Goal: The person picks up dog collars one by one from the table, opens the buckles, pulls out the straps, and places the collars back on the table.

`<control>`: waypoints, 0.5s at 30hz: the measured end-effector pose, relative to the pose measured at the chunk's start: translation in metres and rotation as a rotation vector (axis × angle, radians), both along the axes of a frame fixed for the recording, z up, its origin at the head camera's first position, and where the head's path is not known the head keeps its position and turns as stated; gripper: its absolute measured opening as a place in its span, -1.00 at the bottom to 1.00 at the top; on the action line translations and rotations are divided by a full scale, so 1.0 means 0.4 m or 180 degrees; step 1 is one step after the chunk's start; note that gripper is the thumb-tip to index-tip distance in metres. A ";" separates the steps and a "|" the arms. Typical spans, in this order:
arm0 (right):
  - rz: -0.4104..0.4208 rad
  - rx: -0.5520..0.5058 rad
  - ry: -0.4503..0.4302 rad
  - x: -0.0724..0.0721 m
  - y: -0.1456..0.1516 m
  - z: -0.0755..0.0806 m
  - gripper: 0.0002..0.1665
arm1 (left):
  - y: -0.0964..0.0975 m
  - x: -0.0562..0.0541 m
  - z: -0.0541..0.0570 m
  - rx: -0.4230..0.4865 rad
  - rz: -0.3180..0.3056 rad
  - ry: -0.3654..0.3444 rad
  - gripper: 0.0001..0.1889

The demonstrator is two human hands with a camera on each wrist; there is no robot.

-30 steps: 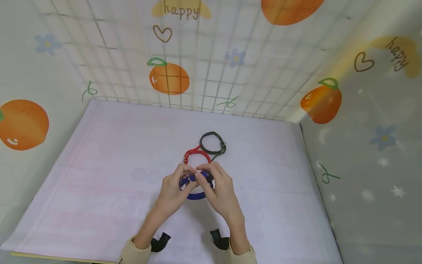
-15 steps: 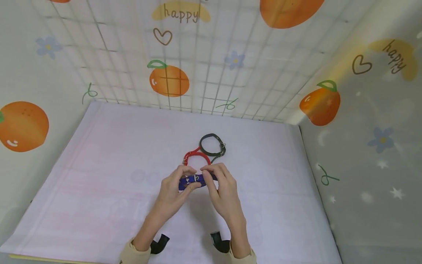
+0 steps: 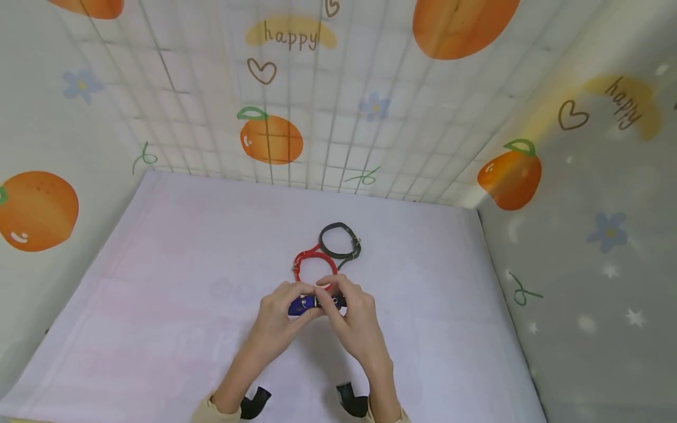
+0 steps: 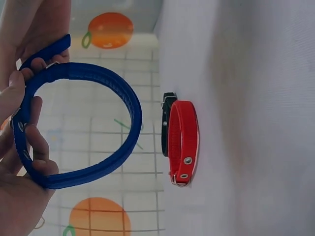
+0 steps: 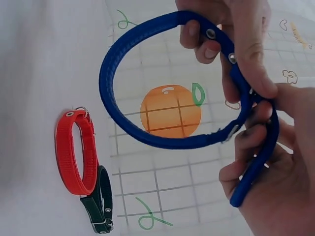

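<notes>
A blue pet collar (image 4: pixel 132 115) is held up off the table as a buckled loop. My left hand (image 3: pixel 275 314) grips its holed part, fingers and thumb curled round the strap. At the buckle, my right hand (image 3: pixel 358 322) pinches the strap with thumb and fingers, and the collar's loose end (image 5: pixel 252 172) lies along its curled fingers. The fingertips partly cover the buckle. Beyond the hands, a red collar (image 3: pixel 297 267) and a black collar (image 3: pixel 321 239) rest on the table, their edges close together.
The white-covered table (image 3: pixel 174 252) ends at a patterned back curtain (image 3: pixel 206 117) with a grid behind it. A grey curtain (image 3: pixel 571 305) stands along the right. Black curved pieces (image 3: pixel 353 400) sit by both sleeve cuffs.
The blue collar has tilted, so its lower loop no longer shows in the head view. My right fingertips moved right, then back left to the buckle. The head view shifted slightly upward.
</notes>
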State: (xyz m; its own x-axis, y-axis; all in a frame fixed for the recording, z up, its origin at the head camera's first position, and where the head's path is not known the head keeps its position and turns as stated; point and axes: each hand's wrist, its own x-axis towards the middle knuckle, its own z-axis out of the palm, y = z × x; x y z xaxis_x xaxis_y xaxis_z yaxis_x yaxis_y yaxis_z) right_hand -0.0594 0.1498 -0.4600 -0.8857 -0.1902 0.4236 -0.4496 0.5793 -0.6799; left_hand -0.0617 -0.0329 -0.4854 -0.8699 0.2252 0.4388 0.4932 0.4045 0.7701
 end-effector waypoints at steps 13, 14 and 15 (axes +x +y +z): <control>0.0018 -0.0258 0.0034 0.001 -0.003 -0.003 -0.84 | 0.005 0.003 -0.012 0.0056 -0.0076 0.0182 -0.66; 0.0022 -0.0272 0.0044 0.000 -0.002 -0.003 -0.83 | 0.005 0.001 -0.012 0.0052 -0.0072 0.0197 -0.67; 0.0022 -0.0284 0.0036 -0.001 -0.002 -0.002 -0.83 | 0.005 0.001 -0.012 0.0062 -0.0074 0.0207 -0.67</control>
State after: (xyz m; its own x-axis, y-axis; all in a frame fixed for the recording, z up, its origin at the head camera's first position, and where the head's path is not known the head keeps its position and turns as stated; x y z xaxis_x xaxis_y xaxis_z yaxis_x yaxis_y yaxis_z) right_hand -0.0599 0.1490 -0.4609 -0.8795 -0.1573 0.4491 -0.4613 0.5133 -0.7236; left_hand -0.0614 -0.0310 -0.4901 -0.8340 0.2360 0.4988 0.5516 0.3774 0.7438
